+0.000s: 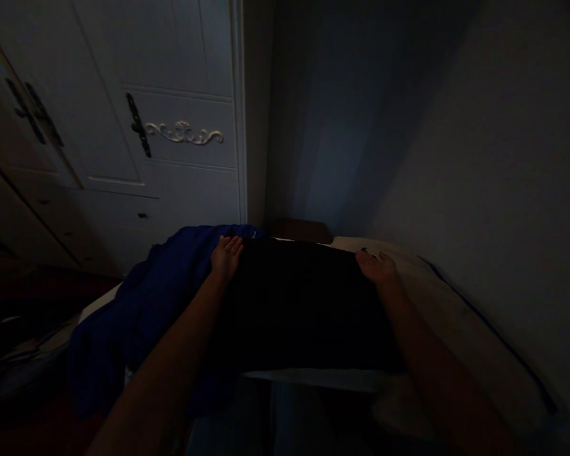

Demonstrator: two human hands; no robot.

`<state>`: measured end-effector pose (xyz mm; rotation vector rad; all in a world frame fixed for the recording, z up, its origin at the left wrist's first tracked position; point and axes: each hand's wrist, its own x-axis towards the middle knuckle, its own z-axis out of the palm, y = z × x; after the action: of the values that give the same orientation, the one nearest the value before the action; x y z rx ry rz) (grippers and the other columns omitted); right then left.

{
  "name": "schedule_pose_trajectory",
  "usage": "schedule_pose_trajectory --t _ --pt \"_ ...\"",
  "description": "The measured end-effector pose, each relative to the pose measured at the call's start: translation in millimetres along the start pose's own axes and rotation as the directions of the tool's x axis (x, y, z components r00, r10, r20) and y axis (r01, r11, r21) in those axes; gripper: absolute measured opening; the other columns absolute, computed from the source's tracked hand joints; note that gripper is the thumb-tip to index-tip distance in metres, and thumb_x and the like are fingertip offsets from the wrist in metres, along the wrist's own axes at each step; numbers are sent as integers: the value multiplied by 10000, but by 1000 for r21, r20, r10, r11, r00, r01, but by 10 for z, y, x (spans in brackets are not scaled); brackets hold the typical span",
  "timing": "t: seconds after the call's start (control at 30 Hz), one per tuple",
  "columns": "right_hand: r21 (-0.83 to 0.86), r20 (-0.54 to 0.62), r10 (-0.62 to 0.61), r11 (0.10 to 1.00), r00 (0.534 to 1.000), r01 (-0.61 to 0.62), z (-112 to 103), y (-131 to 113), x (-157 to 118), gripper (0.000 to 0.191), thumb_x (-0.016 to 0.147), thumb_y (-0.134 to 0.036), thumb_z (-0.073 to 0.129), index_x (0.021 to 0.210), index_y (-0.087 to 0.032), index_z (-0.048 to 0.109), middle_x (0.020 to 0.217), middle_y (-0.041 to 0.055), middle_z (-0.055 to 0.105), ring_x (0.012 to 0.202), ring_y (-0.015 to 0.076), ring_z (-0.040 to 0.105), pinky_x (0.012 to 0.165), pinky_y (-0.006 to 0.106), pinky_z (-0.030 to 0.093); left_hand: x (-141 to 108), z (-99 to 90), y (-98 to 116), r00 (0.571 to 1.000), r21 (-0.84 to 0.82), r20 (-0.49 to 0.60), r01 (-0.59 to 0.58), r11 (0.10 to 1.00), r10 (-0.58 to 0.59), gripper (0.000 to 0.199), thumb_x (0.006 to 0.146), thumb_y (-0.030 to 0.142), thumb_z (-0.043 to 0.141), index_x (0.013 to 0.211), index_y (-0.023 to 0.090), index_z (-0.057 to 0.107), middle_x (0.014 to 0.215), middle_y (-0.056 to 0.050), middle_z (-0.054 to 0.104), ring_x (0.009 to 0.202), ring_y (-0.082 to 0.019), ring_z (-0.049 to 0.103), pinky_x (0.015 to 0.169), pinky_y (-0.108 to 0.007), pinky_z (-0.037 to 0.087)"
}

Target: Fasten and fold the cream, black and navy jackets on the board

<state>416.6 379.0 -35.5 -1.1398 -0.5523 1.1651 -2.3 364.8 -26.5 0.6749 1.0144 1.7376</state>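
A black cloth (pixel 304 304), probably a garment though the dark hides its details, is spread in front of me with its far edge nearly straight. My left hand (pixel 227 258) is at the far left corner, its fingers closed on the edge. At the far right corner, my right hand (pixel 377 266) grips the cloth with fingers pointing inward. Close against my left forearm lies a rumpled blue cloth (pixel 166 272), partly beneath the black one. The light-coloured surface (pixel 313 378) underneath shows along the near edge.
A white wardrobe (pixel 190 196) with dark handles and carved trim stands at the back left. Behind and to the right rises a plain wall (pixel 479 158). A pale padded cushion or cover (pixel 446 323) with dark piping lies at the right. The room is very dim.
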Motion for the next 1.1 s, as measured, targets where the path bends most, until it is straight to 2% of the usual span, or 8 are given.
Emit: schedule_pose_trajectory --t 0.23,0.43,0.6,0.73,0.83,0.93,1.03,1.1 --pt "181 -10 56 982 998 -54 -19 11 9 507 962 -325 122 1354 -130 379 1341 162 523 1108 88 627 1025 304 536 -35 -128 135 989 -379 -14 132 916 -148 457 1002 459 218 1192 153 500 1364 -182 541 1168 -177 623 936 -325 547" --pt "184 -8 35 982 999 -33 -14 22 10 463 958 -319 128 1269 -147 425 1317 161 536 1104 89 628 1016 308 541 -111 -150 215 982 -506 -46 135 852 -183 498 1003 467 183 1238 147 484 1264 -163 594 1117 -168 637 889 -322 565" --pt "139 -34 -18 990 999 23 36 71 -15 347 942 -293 194 1110 -173 475 1172 121 599 1010 90 644 1041 337 528 -322 -237 436 958 -531 -168 110 840 -232 300 962 282 305 1131 155 518 1102 -117 626 993 -139 658 825 -270 564" --pt "68 -76 -109 991 991 114 149 101 -111 145 887 -237 342 902 -177 473 895 46 619 793 77 634 937 305 563 -810 -416 685 937 -510 -275 48 859 -216 147 872 155 413 927 169 548 928 -48 632 820 -102 655 735 -224 547" --pt "-18 -111 -227 974 968 227 281 92 -275 56 816 -199 458 828 -164 501 718 -18 572 635 66 570 769 252 553 -1410 -587 819 923 -485 -345 -19 874 -171 131 821 104 453 830 164 569 787 -14 609 671 -86 619 599 -194 506" --pt "-121 -83 -375 923 923 364 437 79 -636 119 783 -237 562 857 -146 586 731 -15 606 634 61 554 668 198 479 -2045 -752 784 904 -478 -394 -51 877 -163 159 832 124 444 769 167 583 690 -3 566 578 -80 572 519 -189 473" --pt "-216 178 -485 830 856 515 548 121 -1269 258 795 -354 611 928 -135 635 807 23 653 699 74 578 680 203 459 -2530 -859 538 860 -438 -451 20 899 -239 170 829 135 463 750 195 601 676 -5 581 560 -85 565 517 -189 481" --pt "-189 416 -309 891 855 414 548 202 -1778 336 780 -412 665 977 -141 640 769 17 647 666 73 567 654 205 451 -2731 -862 312 837 -394 -429 165 904 -340 191 839 137 468 751 222 615 704 -14 624 597 -104 609 556 -207 510"
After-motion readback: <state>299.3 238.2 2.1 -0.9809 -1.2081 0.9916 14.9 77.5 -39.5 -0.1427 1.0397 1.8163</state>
